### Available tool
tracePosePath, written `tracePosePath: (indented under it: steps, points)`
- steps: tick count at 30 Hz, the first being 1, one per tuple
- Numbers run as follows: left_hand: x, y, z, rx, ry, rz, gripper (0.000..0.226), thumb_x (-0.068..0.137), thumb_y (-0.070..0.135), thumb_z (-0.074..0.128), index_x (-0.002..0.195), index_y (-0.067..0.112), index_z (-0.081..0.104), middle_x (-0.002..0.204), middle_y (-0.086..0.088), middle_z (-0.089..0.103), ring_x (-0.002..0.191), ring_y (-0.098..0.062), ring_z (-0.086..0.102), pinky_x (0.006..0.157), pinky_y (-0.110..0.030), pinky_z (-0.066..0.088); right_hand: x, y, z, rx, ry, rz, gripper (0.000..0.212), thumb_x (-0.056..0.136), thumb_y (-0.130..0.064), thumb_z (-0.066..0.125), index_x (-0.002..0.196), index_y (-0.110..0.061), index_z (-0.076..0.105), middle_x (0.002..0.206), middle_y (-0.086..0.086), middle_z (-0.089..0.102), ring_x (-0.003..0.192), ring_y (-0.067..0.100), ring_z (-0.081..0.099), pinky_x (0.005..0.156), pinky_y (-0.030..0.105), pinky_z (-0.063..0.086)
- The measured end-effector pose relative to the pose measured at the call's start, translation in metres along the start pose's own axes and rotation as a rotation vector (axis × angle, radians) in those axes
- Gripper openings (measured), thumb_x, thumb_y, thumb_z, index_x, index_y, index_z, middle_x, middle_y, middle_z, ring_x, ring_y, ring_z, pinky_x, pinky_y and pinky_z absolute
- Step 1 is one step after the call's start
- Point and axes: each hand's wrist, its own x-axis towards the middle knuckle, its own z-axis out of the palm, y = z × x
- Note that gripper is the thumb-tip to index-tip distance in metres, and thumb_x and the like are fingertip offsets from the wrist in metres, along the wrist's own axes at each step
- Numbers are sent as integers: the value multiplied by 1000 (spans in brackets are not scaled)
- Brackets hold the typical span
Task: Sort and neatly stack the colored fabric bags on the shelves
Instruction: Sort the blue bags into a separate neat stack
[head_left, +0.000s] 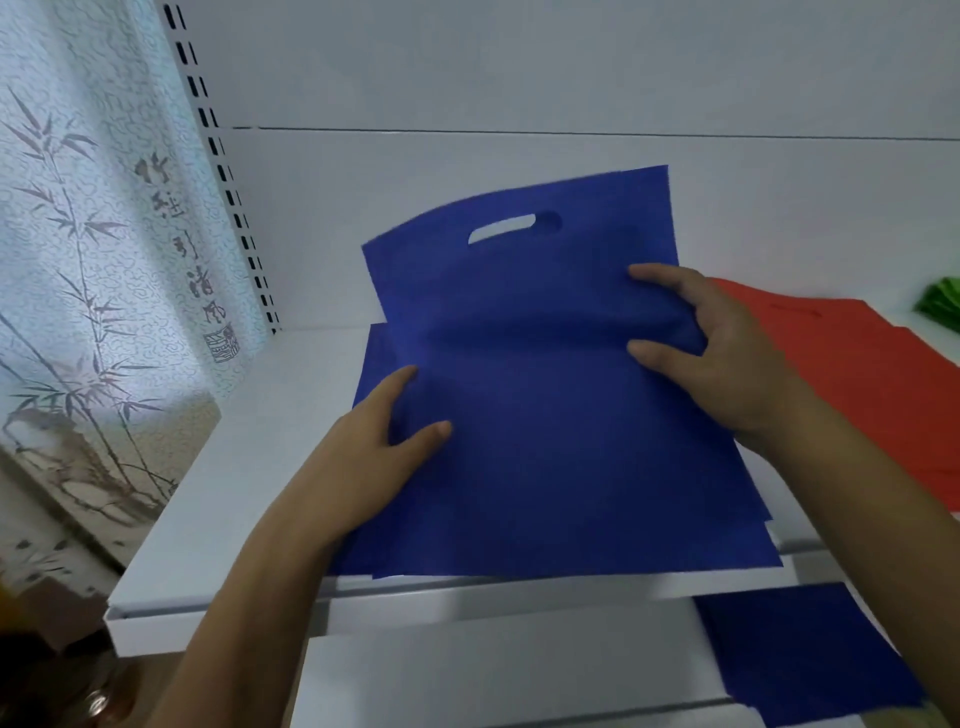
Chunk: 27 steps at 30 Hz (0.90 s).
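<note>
Now, from the head camera, both hands are on the top blue bag (545, 415), which lies on a stack of blue bags (571, 551) on the white shelf (218, 519). The left hand (374, 452) comes in from the lower left and grips the bag's left edge: thumb lying on top of the fabric, the forefinger stretched along the edge, the other fingers hidden underneath. The right hand (727, 353) comes in from the right and pinches the bag's right side, thumb and forefinger curled round a raised fold of cloth. Between the two hands the fabric bulges into a soft crease. The bag's far end, with its cut-out handle hole (506, 227), stands tilted up against the shelf's white back panel (519, 78), beyond both hands. The near end lies flat on the stack, whose edges fan out a little unevenly at the shelf's front lip. Just right of the right wrist lies a red bag pile (883, 374) on the same shelf, and beyond it a scrap of green fabric (943, 301) at the frame's edge. On the lower shelf, under the right forearm, more blue bags (800, 649) lie flat. A bamboo-print curtain (93, 260) hangs at the left.
</note>
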Motion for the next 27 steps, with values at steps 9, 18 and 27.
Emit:
tracePosePath:
  steps: [9, 18, 27]
  points:
    - [-7, 12, 7, -174, -251, 24, 30, 87, 24, 63, 114, 37, 63, 116, 18, 61, 100, -2, 60, 87, -19, 47, -32, 24, 15, -417, -8, 160, 48, 86, -19, 66, 131, -26, 51, 133, -13, 50, 123, 9, 47, 97, 13, 30]
    - [-11, 16, 12, 192, -266, 200, 46, 87, 18, 61, 128, 37, 52, 131, 15, 51, 111, -3, 48, 93, -25, 38, -58, 16, 17, -659, 21, 325, 67, 83, -30, 67, 143, -24, 37, 137, 3, 51, 123, 23, 49, 100, 34, 42]
    - [-63, 82, 33, 152, -223, 574, 53, 83, 28, 54, 121, 63, 44, 100, 49, 53, 84, 21, 54, 58, -3, 46, -124, 1, -77, -56, 351, 285, 52, 78, -21, 76, 126, -25, 57, 128, -10, 58, 113, 4, 57, 100, 30, 46]
